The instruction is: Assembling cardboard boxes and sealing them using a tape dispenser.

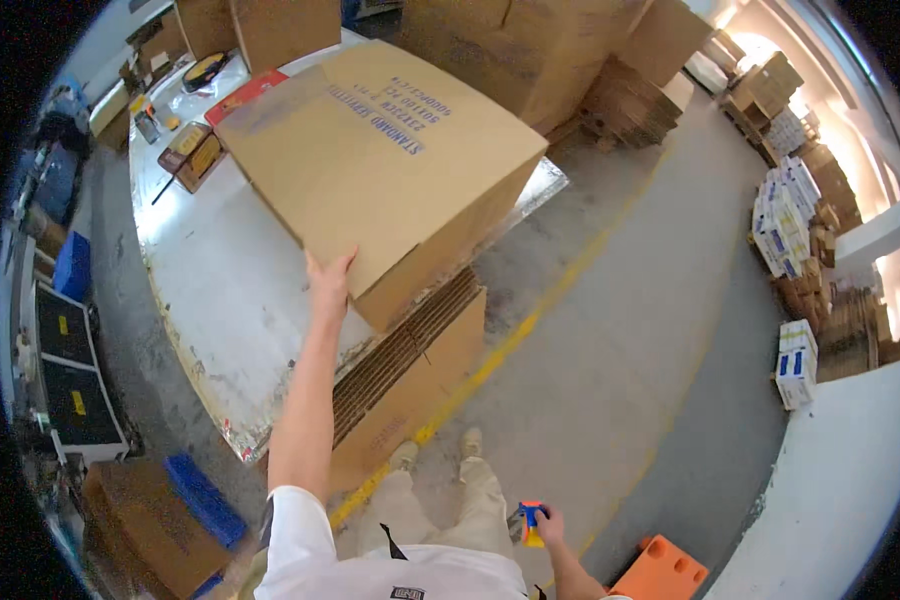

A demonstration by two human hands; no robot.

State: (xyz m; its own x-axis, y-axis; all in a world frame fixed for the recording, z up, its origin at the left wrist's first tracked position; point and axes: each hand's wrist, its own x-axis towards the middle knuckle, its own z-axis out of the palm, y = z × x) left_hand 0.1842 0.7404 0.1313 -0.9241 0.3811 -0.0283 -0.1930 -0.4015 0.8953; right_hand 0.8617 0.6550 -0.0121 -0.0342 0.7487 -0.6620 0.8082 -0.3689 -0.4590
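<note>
A large closed cardboard carton [410, 190] lies on the pale worktop, its top printed in blue. My left hand [328, 280] grips the carton's near left edge, thumb over the top and the other fingers partly hidden along the side. Down by my right side, my right hand [550, 526] is closed around a blue, orange and yellow tape dispenser [532, 524], apart from the carton. The fingers wrapped round its handle show only in part.
Flattened cardboard sheets [410, 370] stand against the near side of the worktop [220, 290]. A small brown box [192, 157] sits left of the carton. Larger cartons [520, 60] rise behind. An orange plastic object [660, 570] is at lower right; stacked boxes [785, 215] line the right wall.
</note>
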